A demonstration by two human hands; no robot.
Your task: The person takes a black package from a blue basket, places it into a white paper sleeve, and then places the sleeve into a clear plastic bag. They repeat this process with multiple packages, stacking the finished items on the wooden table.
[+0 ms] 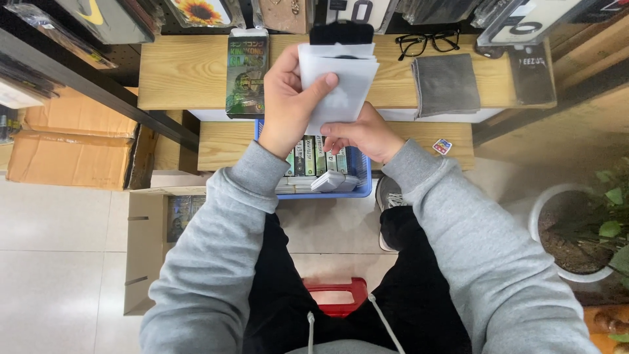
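Observation:
My left hand (288, 98) grips a white paper sleeve (341, 82) from its left side, thumb laid across the front. A black flat piece (341, 33), maybe a phone or a glass sheet, sticks out of the sleeve's top. My right hand (360, 134) pinches the sleeve's lower edge from below. Both hands hover above a blue basket (363, 180) filled with several upright slim boxes. A green printed box (247, 72) lies flat on the wooden bench (183, 72) just left of my left hand.
On the bench lie black glasses (427, 42), a grey cloth (445, 84) and a dark packet (531, 77). Cardboard boxes (72, 141) stand at the left, a potted plant (583, 229) at the right, a red stool (337, 295) beneath me.

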